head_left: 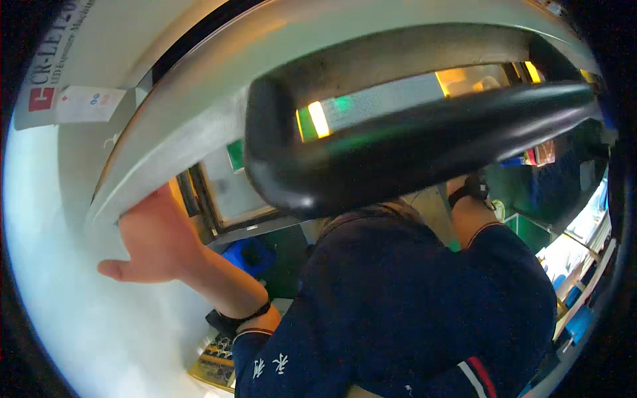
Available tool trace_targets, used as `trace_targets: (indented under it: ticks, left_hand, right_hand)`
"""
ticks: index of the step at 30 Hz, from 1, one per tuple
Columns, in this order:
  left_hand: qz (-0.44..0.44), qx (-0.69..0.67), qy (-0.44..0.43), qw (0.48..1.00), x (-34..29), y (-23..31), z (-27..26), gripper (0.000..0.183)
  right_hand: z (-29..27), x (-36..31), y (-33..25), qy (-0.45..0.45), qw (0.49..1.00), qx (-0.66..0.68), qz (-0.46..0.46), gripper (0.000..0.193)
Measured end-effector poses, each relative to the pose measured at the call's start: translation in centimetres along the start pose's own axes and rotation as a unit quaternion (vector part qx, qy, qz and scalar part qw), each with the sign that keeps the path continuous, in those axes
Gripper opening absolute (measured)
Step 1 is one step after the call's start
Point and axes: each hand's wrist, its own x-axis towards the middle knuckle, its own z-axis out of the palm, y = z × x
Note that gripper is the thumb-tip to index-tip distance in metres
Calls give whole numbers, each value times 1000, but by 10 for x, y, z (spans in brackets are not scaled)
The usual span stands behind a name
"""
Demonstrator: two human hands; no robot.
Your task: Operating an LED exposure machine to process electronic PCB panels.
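1. Reaching to the left end of the pale curved frame with the left hand, with thumb spread leftward; cannot tell contact from mere overlap.
2. Hidden at the fingertips, so impossible to call the left grip clamped or free.
3. Extending the right hand on the right, mostly covered by the black handle; cannot tell apart from together there either.
4. Arching from left across the far part of the scene to the right, complete with the handle: so placed, the pale curved frame.
5. Showing past the frame: a dark-edged grey panel at left, a green piece and a bright strip.
6. Judging progress: apparently lifted already, given the exposed panel; impossible to confirm anything as finished, or to make out how much is left.
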Motion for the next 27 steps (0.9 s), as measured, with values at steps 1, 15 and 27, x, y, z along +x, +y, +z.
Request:
trace_targets:
  ticks: [1,15,27]
  left_hand:
    - [-58,-154,-95,982,5,4,-3,101]
    - [170,885,-270,339,6,-151,-205,105]
    - [-357,893,-78,262,44,-46,-550,132]
  right_hand:
    - [-2,0,6,-32,999,9,7,82]
    - [-62,-34,87,-418,843,290,174,57]
    - [-179,-488,98,67,851,424,302,32]
